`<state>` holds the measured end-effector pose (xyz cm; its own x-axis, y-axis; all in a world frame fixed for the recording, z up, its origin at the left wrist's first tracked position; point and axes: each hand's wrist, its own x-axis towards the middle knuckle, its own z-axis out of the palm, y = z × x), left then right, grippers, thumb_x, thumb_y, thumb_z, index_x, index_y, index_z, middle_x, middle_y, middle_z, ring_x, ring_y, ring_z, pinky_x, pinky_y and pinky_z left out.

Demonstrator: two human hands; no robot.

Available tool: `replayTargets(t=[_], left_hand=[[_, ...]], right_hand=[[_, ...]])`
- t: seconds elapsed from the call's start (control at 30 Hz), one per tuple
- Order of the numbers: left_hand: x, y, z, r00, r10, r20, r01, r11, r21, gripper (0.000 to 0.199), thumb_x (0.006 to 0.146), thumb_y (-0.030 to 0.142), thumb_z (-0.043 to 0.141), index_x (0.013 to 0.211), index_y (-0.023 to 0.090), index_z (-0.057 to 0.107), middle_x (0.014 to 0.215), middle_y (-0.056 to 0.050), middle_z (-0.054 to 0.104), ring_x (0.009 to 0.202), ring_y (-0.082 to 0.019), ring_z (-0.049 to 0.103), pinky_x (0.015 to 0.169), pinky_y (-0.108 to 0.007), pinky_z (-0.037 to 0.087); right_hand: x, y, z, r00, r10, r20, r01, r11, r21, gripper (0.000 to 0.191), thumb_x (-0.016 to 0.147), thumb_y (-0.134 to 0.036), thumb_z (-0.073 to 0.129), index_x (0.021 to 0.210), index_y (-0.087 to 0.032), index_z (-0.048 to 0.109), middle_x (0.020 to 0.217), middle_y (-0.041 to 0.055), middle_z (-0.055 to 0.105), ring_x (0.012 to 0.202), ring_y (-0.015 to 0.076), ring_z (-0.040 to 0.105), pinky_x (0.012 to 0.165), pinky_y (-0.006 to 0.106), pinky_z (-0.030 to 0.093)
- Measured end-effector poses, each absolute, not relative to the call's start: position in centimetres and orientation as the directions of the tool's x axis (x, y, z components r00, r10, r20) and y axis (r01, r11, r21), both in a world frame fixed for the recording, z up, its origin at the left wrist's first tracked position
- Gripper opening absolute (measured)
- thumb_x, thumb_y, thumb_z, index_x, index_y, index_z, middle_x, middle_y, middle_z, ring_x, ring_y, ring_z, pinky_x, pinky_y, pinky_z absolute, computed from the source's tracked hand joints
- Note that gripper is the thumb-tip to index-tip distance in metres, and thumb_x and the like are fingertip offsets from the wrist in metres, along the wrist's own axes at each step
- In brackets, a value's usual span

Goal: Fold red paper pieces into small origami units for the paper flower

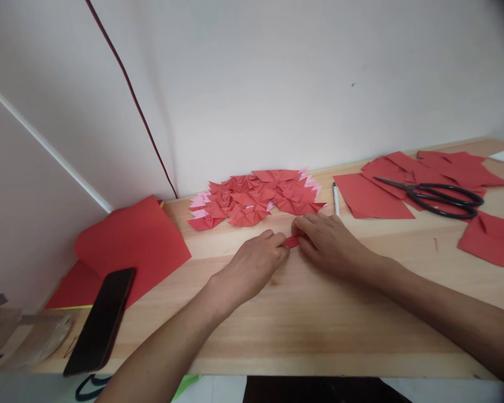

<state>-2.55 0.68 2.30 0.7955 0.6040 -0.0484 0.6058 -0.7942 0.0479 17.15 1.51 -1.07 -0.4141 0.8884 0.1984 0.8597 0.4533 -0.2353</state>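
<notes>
Down below the front edge of the pale wooden table [285,336], well forward and to the left of the pile of folded red and pink papers [252,197], a dark loop [80,388] shows (most of whatever it belongs to is hidden). Above it, also forward and left of the pile, a black phone [103,319] lies face up, its far end resting over the large red sheets [145,246]; these spread left of the pile, with a thin yellow edge peeping out beneath. Directly in front of the pile, near it but apart, a small red paper piece [292,242] is held between the two hands: the left hand [262,258] pinches its left end, fingers drawn tightly together, and the right hand [327,242] grips the other end with bent fingers, covering so much that its folds cannot be made out. To the right of the pile and somewhat forward, a thin red scrap [436,244] lies near a squarish red paper [489,242]. Farther back, right of the pile, black-handled scissors [411,191] rest across the loose red sheets [375,200], while a white pen [336,201] lies just beside the pile's right end. Behind the pile rises the white wall [252,84], with a dark cord [127,81] slanting down toward the pile's left.
</notes>
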Motion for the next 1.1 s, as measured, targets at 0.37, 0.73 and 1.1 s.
replayTargets(t=[0.37, 0.73, 1.1], left_hand=[[-2.21, 0.62, 1.91, 0.792, 0.609, -0.035, 0.609, -0.793, -0.004, 0.02, 0.095, 0.017, 0.038, 0.106, 0.018, 0.056, 0.1, -0.003, 0.054, 0.09, -0.017, 0.046, 0.069, -0.028, 0.039], [-2.62, 0.88, 2.05, 0.782, 0.622, -0.043, 0.623, -0.782, 0.014, 0.02, 0.095, 0.018, 0.039, 0.095, 0.019, 0.059, 0.092, -0.002, 0.053, 0.086, -0.016, 0.047, 0.062, -0.027, 0.036], [-2.24, 0.79, 1.61, 0.782, 0.623, -0.018, 0.622, -0.782, -0.041, 0.02, 0.096, 0.02, 0.039, 0.104, 0.019, 0.056, 0.097, -0.003, 0.054, 0.088, -0.018, 0.046, 0.061, -0.029, 0.037]], right_hand=[[17.09, 1.38, -0.76, -0.425, 0.887, 0.179, 0.856, 0.459, -0.239, 0.01, 0.087, -0.02, 0.04, 0.083, -0.019, 0.049, 0.084, 0.0063, 0.058, 0.077, 0.0206, 0.052, 0.07, 0.033, 0.031], [17.12, 1.54, -0.89, -0.419, 0.89, 0.183, 0.859, 0.453, -0.237, 0.015, 0.086, -0.014, 0.037, 0.083, -0.019, 0.051, 0.083, 0.0059, 0.059, 0.075, 0.0199, 0.052, 0.07, 0.033, 0.03], [16.92, 1.41, -0.75, -0.429, 0.887, 0.172, 0.86, 0.459, -0.224, 0.017, 0.09, -0.021, 0.035, 0.083, -0.019, 0.051, 0.083, 0.0067, 0.059, 0.076, 0.0204, 0.052, 0.071, 0.034, 0.031]])
